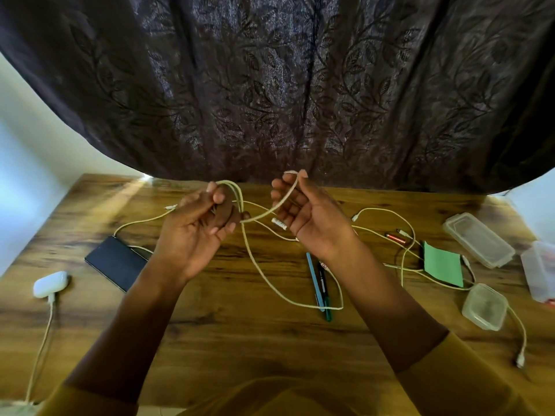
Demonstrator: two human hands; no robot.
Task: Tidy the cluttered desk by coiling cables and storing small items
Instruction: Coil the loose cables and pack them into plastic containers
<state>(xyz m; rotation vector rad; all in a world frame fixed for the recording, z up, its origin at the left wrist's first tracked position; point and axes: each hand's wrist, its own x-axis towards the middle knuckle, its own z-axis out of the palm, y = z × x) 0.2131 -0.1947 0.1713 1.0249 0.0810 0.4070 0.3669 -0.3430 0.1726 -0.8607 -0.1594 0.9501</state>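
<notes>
Above the middle of the wooden desk (228,331) I hold a cream cable (258,265) with both hands. My left hand (198,226) grips a loop of it, fingers curled round the strands. My right hand (303,211) pinches another stretch between thumb and fingertips, raised a little higher. The rest of the cable hangs down and trails across the desk toward two pens (319,283). A white plug end (279,224) shows just below my right palm.
A black power bank (115,262) with a second cable and a white charger (49,284) lie on the left. To the right are more tangled cables (402,253), a green card (443,264), a small red item (395,237) and clear plastic boxes (477,239), (485,306), (540,270). A dark curtain hangs behind.
</notes>
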